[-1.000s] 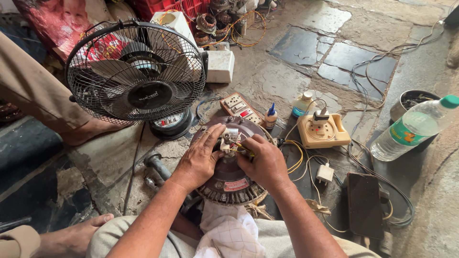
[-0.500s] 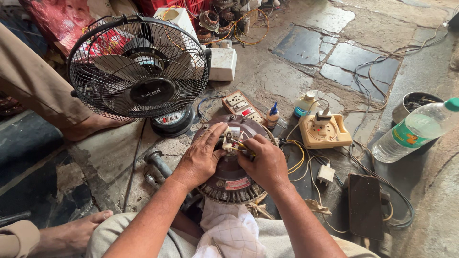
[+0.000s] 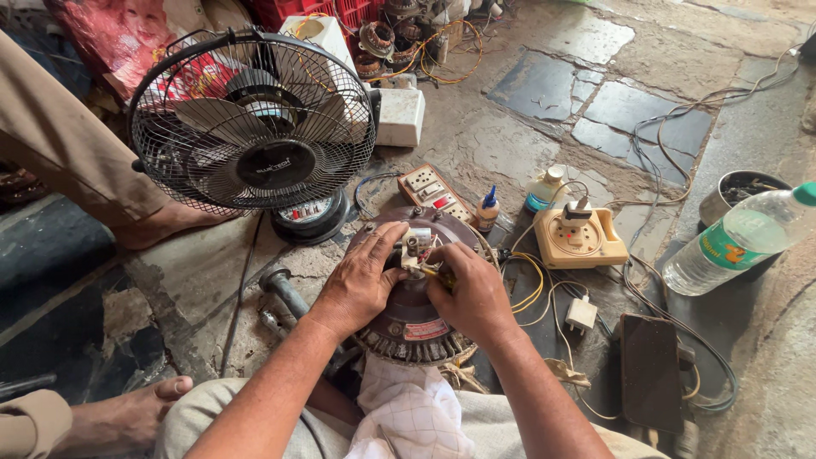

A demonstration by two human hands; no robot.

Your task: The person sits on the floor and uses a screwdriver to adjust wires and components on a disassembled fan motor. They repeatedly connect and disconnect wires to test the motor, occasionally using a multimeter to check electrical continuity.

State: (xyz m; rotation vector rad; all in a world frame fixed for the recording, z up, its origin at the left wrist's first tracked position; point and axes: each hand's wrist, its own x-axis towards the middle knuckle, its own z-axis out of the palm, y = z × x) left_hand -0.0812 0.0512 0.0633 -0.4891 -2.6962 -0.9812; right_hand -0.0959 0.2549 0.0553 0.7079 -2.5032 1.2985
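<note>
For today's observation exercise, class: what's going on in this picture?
A person sits on a stone floor with a round fan motor between the knees. The left hand steadies its top while the right hand works at the small terminal block and its yellow wires. A black table fan stands behind, with a switchboard, a beige extension socket and a plastic water bottle lying nearby. Another person's hand rests at lower left.

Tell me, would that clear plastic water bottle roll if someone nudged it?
Probably: the clear plastic water bottle lies tilted on its round side, propped against a dark metal bowl. It looks mostly full, so likely heavy and slow to move.
</note>
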